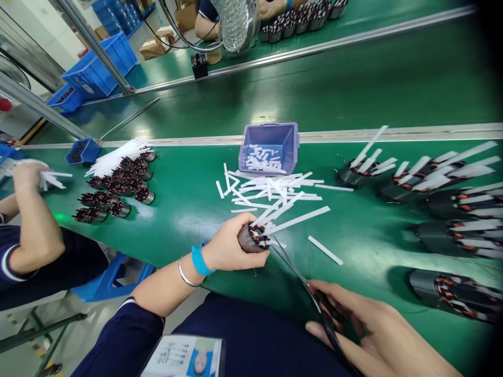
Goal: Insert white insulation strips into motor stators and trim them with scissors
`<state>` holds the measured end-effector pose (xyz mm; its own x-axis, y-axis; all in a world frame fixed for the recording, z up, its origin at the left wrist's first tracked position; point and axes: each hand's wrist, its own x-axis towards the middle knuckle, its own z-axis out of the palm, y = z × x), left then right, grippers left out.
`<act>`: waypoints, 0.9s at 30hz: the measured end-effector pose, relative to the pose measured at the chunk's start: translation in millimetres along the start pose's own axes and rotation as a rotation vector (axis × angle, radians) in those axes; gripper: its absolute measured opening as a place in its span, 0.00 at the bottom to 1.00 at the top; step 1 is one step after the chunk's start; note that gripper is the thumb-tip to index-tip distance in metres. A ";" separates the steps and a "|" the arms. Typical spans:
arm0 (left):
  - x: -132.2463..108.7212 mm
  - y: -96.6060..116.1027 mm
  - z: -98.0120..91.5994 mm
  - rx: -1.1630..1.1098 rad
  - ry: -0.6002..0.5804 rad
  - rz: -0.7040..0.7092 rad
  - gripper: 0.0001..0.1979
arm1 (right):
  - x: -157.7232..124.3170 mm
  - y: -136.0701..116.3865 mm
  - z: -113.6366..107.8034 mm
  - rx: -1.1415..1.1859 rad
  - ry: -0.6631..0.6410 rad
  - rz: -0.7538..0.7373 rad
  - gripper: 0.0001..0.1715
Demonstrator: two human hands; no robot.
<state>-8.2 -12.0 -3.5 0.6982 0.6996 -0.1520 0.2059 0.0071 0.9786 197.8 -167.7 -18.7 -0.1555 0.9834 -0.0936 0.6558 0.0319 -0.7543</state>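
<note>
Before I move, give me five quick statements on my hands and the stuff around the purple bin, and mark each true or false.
1. The left hand grips a dark rounded part. True.
2. White strips stick out of the dark rounded part. True.
3. Both hands hold the scissors. False: only the right hand holds the scissors.
4. The purple bin holds short white pieces. True.
5. The loose strip pile lies beyond the purple bin. False: the loose strip pile lies on its near side.

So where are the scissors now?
In the head view, low and right of centre, the scissors are in the right hand, tips beside the stator in the left hand.
</note>
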 end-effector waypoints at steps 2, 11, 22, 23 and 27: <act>-0.1 -4.0 0.7 -0.144 -0.078 -0.015 0.19 | 2.8 -0.8 0.3 0.001 0.004 0.017 0.19; -2.4 -11.0 -1.3 -0.257 -0.409 -0.237 0.20 | 16.9 -2.2 -4.4 0.093 -0.006 0.052 0.21; 4.8 -7.9 -3.9 -0.316 -0.363 -0.335 0.24 | 20.5 11.8 5.5 0.186 0.054 -0.017 0.19; 5.1 -8.0 -6.1 -0.307 -0.368 -0.343 0.25 | 20.8 12.1 3.7 0.184 0.074 -0.002 0.20; 5.7 0.9 -14.2 -0.295 -0.409 -0.369 0.29 | 5.0 19.2 -7.8 0.167 0.161 0.059 0.24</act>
<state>-13.8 2.2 -1.5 0.8353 0.2839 -0.4709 0.3261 0.4336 0.8400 215.4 -160.8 -28.6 0.0085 0.9989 -0.0457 0.5268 -0.0434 -0.8489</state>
